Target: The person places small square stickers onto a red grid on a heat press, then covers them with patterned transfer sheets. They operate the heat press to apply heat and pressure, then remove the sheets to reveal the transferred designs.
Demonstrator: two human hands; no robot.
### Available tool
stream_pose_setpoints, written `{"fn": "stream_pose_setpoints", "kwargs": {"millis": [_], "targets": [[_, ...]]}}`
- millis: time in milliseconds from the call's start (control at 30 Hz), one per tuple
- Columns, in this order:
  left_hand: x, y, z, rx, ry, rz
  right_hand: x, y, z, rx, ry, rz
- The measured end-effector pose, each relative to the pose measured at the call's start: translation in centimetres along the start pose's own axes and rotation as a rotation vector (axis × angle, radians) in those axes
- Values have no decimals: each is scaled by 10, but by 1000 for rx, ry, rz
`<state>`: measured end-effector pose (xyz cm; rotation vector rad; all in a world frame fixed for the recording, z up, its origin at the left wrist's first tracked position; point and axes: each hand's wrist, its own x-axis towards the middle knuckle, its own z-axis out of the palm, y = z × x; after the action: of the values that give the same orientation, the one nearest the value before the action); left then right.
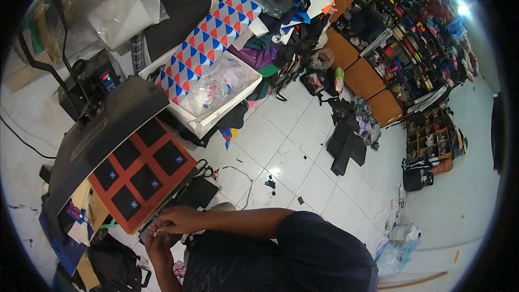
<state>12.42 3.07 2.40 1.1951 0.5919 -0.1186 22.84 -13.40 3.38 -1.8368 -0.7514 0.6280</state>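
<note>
Fingers (172, 213) of the right hand (183, 220) and left hand (158, 247) meet in a closed pinch around a small pale piece (156, 231), near the rust-coloured board (147, 156) carrying black squares (126, 154); light edge-holding, well clear of the raised press head (111, 121), should probably serve best.
</note>
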Motion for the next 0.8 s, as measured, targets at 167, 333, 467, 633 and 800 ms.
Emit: {"fn": "stream_pose_setpoints", "kwargs": {"millis": [167, 333, 467, 633, 800], "targets": [[10, -18, 16, 66, 16, 56, -7, -7, -25, 32, 61, -29], [1, -8, 33, -53, 48, 32, -3, -3, -33, 19, -124, 60], [-5, 6, 34, -386, 137, -208, 5, -9, -31, 73, -186, 128], [-11, 8, 41, -439, 174, -154, 10, -7, -30, 80, -182, 77], [-17, 2, 47, -388, 219, -94, 12, -11, -36, -34, -249, 2]]}}
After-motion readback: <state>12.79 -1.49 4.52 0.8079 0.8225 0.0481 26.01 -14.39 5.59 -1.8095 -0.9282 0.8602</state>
